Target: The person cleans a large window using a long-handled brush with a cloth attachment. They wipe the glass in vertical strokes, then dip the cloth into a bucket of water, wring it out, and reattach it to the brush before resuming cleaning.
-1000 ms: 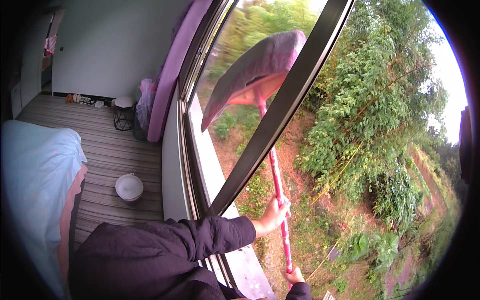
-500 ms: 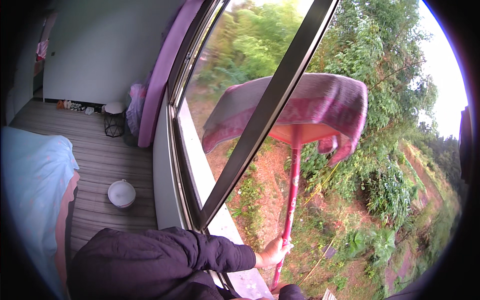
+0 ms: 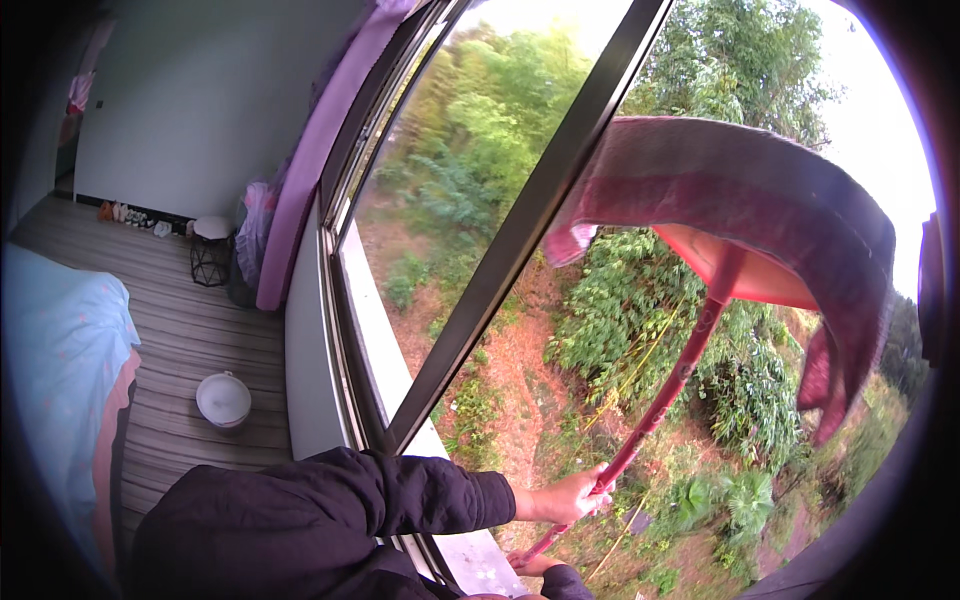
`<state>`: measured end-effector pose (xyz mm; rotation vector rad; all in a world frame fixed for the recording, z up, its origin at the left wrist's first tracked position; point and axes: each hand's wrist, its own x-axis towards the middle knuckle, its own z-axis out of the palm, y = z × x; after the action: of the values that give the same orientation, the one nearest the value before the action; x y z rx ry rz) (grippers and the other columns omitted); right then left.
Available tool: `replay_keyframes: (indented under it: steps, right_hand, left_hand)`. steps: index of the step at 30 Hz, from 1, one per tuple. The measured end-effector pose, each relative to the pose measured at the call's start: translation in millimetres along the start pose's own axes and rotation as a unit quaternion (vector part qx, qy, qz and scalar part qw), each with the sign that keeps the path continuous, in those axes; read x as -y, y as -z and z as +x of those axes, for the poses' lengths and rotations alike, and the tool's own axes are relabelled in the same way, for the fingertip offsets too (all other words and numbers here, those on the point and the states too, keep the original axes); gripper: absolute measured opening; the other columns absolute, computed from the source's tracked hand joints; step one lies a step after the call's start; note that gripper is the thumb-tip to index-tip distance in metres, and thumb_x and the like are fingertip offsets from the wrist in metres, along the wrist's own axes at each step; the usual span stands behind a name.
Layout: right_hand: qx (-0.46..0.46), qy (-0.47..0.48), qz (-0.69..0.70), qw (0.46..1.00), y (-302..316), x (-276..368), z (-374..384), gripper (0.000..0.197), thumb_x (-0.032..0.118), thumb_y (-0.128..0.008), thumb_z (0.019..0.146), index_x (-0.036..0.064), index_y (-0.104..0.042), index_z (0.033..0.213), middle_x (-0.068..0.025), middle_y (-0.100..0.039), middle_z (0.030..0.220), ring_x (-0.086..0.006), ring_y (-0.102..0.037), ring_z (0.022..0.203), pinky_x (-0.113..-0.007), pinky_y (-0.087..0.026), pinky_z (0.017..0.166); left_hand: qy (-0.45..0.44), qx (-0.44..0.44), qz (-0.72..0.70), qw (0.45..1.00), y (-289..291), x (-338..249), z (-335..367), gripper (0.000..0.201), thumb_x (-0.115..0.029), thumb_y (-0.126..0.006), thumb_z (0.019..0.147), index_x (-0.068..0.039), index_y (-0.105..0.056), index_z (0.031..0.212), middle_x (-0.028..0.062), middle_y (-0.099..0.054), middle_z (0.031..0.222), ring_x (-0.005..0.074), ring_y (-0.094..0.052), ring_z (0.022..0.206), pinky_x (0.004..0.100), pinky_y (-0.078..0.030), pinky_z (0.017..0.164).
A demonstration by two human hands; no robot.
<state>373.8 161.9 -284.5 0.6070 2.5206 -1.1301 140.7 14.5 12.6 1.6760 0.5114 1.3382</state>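
Observation:
My left hand (image 3: pixel 568 497), its dark sleeve stretched out past the window frame, is closed around a long red pole (image 3: pixel 668 395). Lower down, my right hand (image 3: pixel 535 564) grips the pole near its bottom end, partly cut off by my sleeve. The pole slants up and to the right outside the window. At its top spreads a flat, fan-shaped red head (image 3: pixel 770 278), like that of a broom or mop. A grey and dark pink cloth (image 3: pixel 740 185) drapes over this head, its ends hanging on both sides. Part of the cloth's left end lies close to the window frame.
The dark window frame (image 3: pixel 535 225) and its glass pane stand left of the pole, above a pale sill (image 3: pixel 470 560). Trees (image 3: pixel 625 300) and a slope lie outside. Indoors are a white basin (image 3: pixel 223 400), a bed with a blue cover (image 3: pixel 70 330) and a purple curtain (image 3: pixel 310 150).
The pole has tilted to the right, and its cloth-covered head has swung right, away from behind the glass. My right hand has come into view at the pole's lower end.

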Motion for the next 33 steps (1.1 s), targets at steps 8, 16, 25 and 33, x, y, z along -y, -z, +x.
replay_keyframes:
  steps: [8, 16, 25, 33]
  right_hand:
    - [-0.008, -0.031, 0.08, 0.996, 70, 146, -19, 0.051, 0.021, -0.07, 0.084, 0.0014, -0.048, 0.126, -0.0113, -0.063, 0.112, -0.0206, -0.059, 0.108, -0.037, -0.048, 0.093]
    - [-0.207, 0.191, 0.172, 0.944, 123, 301, -95, 0.067, 0.045, -0.068, 0.081, -0.0027, -0.049, 0.123, -0.0177, -0.063, 0.105, -0.0319, -0.061, 0.103, -0.046, -0.048, 0.09]
    - [-0.374, 0.411, 0.212, 0.804, 104, 511, -97, 0.051, 0.05, -0.055, 0.092, -0.0014, -0.054, 0.097, 0.0, -0.042, 0.054, -0.0088, -0.034, 0.035, -0.024, -0.028, 0.032]
    - [-0.386, 0.32, 0.282, 0.818, 59, 689, -31, 0.026, 0.023, -0.039, 0.099, 0.0013, -0.051, 0.091, -0.0003, -0.04, 0.056, -0.0093, -0.036, 0.042, -0.024, -0.027, 0.037]
  left_hand:
    - [-0.08, 0.144, -0.091, 0.982, 26, -91, 22, 0.014, -0.015, -0.052, 0.097, -0.01, -0.041, 0.101, -0.0015, -0.043, 0.083, 0.0077, -0.045, 0.068, 0.0248, -0.042, 0.061]
    - [-0.176, 0.251, -0.206, 0.929, 36, -214, 27, 0.022, -0.022, -0.053, 0.097, -0.009, -0.039, 0.108, -0.0016, -0.045, 0.073, 0.0067, -0.046, 0.058, 0.022, -0.04, 0.05]
    - [-0.324, 0.242, -0.246, 0.881, 59, -369, 11, 0.022, -0.022, -0.045, 0.101, -0.013, -0.037, 0.119, 0.0036, -0.057, 0.074, 0.0107, -0.05, 0.045, 0.0242, -0.043, 0.037]
    - [-0.307, 0.125, -0.171, 0.928, 164, -485, -97, 0.046, -0.029, -0.044, 0.101, -0.016, -0.026, 0.141, 0.0146, -0.059, 0.094, 0.0118, -0.054, 0.062, 0.0302, -0.051, 0.053]
